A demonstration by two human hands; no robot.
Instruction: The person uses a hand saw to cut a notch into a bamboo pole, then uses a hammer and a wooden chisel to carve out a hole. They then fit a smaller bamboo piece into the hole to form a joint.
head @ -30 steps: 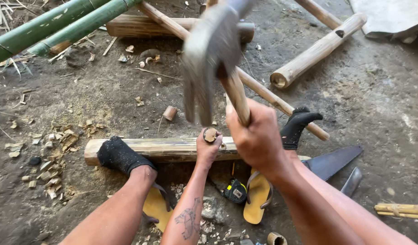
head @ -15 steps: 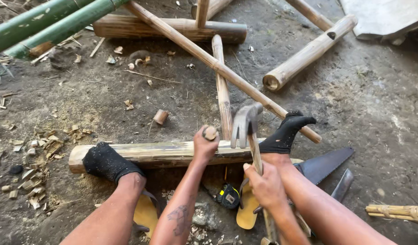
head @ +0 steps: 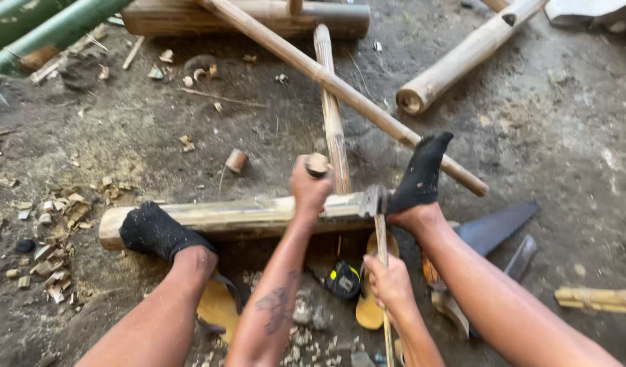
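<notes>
One view is given, from the head, looking down between two socked feet braced on a split bamboo length (head: 251, 214) lying across the ground.

The left hand (head: 309, 187) is clenched round a short wooden peg (head: 318, 164), held upright on the bamboo's top face. The right hand (head: 389, 285), nearer the body, is wrapped about the handle of a hammer (head: 375, 201), whose head is lowered to the bamboo just right of the left hand, beside the peg and not on it.

Most of the peg is seen above the fist, so the driving is judged barely begun; how deep it sits cannot be told.

A tape measure (head: 344, 280) lies just left of the right hand, and a saw blade (head: 498, 224) well to its right.
</notes>
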